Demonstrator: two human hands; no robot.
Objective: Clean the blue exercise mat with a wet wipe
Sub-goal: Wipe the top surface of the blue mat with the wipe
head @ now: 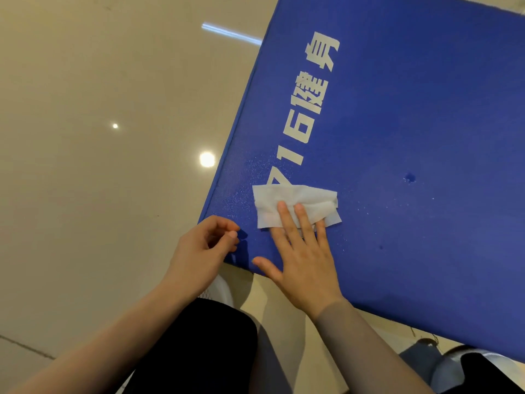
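Note:
The blue exercise mat fills the right of the head view and lies on the floor, with white printed characters along its left side. A white wet wipe, partly folded, lies flat on the mat near its near-left corner, over the lowest character. My right hand lies flat on the mat, its straight fingers pressing the wipe's lower part. My left hand hovers at the mat's near-left corner with loosely curled fingers and holds nothing.
A glossy beige tiled floor with ceiling-light reflections surrounds the mat on the left. My dark-clothed knee is at the bottom centre. Another person's legs and a shoe show at the bottom right, beside the mat's near edge.

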